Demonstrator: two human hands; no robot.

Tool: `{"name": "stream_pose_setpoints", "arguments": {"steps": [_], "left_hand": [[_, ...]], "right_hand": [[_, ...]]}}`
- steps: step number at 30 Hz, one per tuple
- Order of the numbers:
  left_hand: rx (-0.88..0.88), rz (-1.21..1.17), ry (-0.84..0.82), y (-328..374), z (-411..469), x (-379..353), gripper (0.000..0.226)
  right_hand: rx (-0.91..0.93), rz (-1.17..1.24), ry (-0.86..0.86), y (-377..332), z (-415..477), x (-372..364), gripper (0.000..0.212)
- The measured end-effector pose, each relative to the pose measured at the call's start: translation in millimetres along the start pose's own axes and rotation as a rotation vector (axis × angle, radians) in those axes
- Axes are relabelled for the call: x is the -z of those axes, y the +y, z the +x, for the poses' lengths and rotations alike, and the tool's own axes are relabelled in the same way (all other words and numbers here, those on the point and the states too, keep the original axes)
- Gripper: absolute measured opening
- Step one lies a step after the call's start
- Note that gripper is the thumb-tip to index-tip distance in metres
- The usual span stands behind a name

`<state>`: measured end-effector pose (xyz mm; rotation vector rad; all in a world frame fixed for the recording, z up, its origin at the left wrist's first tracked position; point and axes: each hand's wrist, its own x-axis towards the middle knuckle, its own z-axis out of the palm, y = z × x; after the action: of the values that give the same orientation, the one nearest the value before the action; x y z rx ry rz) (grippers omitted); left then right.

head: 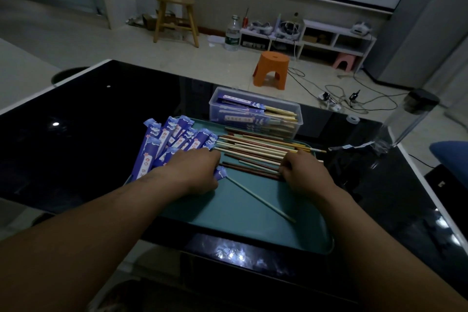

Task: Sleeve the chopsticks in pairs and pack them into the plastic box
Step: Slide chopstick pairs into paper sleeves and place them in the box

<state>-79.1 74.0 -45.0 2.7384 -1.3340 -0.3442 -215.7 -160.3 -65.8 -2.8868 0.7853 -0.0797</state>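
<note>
A teal tray [240, 208] lies on the black glass table. Loose purple paper sleeves [167, 142] are heaped on its left side, and a pile of bare chopsticks [253, 149] in cream, red and green lies across its far middle. My left hand [195, 170] grips a purple sleeve [220, 174]; a pale chopstick [260, 200] sticks out of it and slants toward me. My right hand [301, 172] has its fingers curled over the right ends of the pile, pinching chopsticks there. Behind the tray stands the clear plastic box [300, 119] holding several sleeved pairs.
A crumpled clear plastic bag [364, 147], a tape roll [352, 119] and a tall clear canister with a black lid [415, 114] stand at the table's right. Beyond the table's far edge are an orange stool [272, 68] and cables on the floor.
</note>
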Motion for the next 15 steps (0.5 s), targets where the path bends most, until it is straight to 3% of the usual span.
{"name": "stream_pose_setpoints", "arguments": {"steps": [8,15], "left_hand": [[0.04,0.089,-0.114,3.9,-1.5,4.6,0.026],[0.052,0.049,-0.064,4.7,0.3,3.6,0.013]], "right_hand": [[-0.028,0.037,-0.273,-7.1,5.9,9.5,0.013],[0.026,0.065,-0.266,-8.6,-0.7,7.5,0.016]]}}
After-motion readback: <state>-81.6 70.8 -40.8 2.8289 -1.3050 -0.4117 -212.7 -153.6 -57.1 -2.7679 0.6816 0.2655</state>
